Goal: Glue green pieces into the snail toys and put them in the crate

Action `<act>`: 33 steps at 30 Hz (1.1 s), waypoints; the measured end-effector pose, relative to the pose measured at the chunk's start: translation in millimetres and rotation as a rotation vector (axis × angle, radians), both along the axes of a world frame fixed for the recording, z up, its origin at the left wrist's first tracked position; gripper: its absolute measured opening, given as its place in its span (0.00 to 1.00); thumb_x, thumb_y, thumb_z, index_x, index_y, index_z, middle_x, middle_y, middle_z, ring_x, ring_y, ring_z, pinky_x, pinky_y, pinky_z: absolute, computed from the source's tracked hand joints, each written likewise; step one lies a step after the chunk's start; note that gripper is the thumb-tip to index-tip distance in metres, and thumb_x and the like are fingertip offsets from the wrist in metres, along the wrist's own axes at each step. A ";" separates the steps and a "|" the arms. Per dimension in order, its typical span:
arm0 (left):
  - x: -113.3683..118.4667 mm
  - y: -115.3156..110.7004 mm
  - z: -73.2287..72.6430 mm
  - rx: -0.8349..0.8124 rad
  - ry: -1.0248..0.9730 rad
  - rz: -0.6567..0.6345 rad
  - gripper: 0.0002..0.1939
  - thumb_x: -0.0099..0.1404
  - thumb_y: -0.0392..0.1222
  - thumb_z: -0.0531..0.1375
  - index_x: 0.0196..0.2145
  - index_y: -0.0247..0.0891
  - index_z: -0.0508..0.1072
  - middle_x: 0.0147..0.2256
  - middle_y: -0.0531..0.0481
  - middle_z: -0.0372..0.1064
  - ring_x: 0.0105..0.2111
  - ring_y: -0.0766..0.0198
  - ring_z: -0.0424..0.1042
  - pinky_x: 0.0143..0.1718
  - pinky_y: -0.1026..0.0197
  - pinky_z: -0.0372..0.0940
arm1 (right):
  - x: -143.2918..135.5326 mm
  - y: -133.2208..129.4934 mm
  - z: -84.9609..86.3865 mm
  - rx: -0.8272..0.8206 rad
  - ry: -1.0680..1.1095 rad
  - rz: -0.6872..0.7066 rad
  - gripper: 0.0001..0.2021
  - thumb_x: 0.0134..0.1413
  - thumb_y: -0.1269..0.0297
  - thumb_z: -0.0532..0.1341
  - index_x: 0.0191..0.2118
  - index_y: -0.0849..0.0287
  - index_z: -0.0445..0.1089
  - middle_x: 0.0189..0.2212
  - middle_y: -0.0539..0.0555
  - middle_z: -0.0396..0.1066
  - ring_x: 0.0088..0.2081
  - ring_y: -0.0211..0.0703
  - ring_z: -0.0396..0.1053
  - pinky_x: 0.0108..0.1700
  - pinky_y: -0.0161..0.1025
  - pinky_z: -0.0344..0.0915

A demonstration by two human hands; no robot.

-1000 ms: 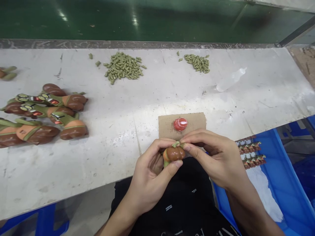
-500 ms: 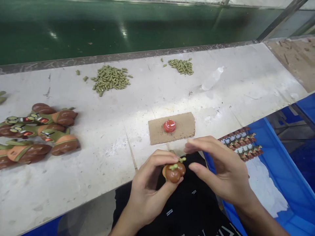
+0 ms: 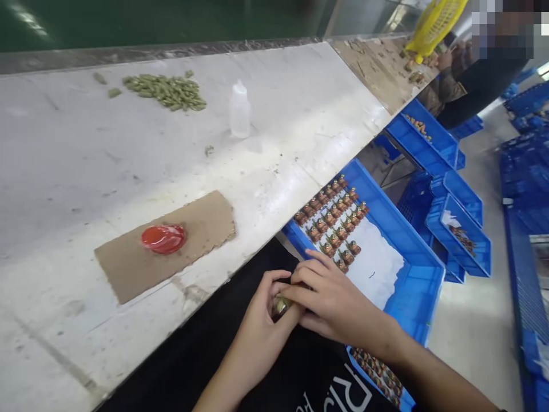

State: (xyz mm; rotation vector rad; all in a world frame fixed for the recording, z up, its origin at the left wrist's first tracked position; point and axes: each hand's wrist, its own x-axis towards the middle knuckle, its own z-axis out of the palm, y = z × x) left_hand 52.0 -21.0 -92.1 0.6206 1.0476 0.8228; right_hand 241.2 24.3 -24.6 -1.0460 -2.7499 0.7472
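1. Lower centre: left hand (image 3: pixel 266 326) has its grip closed around a mostly hidden figure (image 3: pixel 282 305).
2. Right hand (image 3: pixel 328 294) overlaps it; its grip, I cannot tell.
3. Bottom: cut-off white lettering (image 3: pixel 348 393) on black cloth (image 3: pixel 323 357).

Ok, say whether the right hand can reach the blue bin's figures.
Likely yes: the right hand is beside the open blue bin, whose figures lie uncovered, but it's busy at the held piece.
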 end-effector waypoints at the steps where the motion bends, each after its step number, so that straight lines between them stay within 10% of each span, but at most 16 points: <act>1: 4.6 -3.3 -4.4 -0.013 -0.008 -0.018 0.26 0.69 0.53 0.76 0.58 0.44 0.75 0.48 0.44 0.83 0.47 0.51 0.85 0.49 0.54 0.78 | 10.8 -3.1 -3.5 0.001 0.014 -0.056 0.07 0.79 0.69 0.66 0.55 0.56 0.80 0.46 0.55 0.80 0.53 0.54 0.76 0.75 0.61 0.64; 5: 20.0 -18.4 -16.8 -0.056 0.009 0.022 0.26 0.76 0.57 0.70 0.64 0.46 0.71 0.56 0.39 0.80 0.50 0.49 0.84 0.47 0.51 0.78 | 78.6 -5.9 -20.3 0.025 -0.036 -0.406 0.07 0.80 0.59 0.67 0.55 0.51 0.82 0.46 0.56 0.83 0.51 0.57 0.78 0.60 0.57 0.72; 14: 27.4 -32.3 -23.3 -0.035 0.061 -0.103 0.19 0.79 0.53 0.66 0.60 0.44 0.72 0.48 0.47 0.77 0.42 0.53 0.82 0.48 0.49 0.75 | 239.6 48.2 -104.2 0.061 -0.338 -1.022 0.15 0.79 0.52 0.71 0.55 0.59 0.80 0.51 0.57 0.81 0.51 0.53 0.82 0.58 0.56 0.81; 25: 22.2 -32.7 -16.1 -0.062 0.095 -0.042 0.15 0.77 0.51 0.65 0.56 0.44 0.75 0.46 0.47 0.77 0.42 0.54 0.79 0.48 0.50 0.73 | 252.8 58.1 -150.8 -0.035 -0.356 -0.982 0.16 0.79 0.54 0.71 0.60 0.58 0.79 0.58 0.59 0.80 0.56 0.55 0.81 0.60 0.57 0.81; 33: 6.1 -25.4 32.0 0.202 0.029 -0.142 0.22 0.81 0.66 0.63 0.43 0.46 0.81 0.40 0.45 0.80 0.41 0.52 0.79 0.46 0.51 0.74 | 247.8 55.1 -151.2 -0.023 -0.289 -1.089 0.16 0.79 0.51 0.72 0.54 0.60 0.80 0.52 0.57 0.82 0.51 0.51 0.82 0.56 0.53 0.82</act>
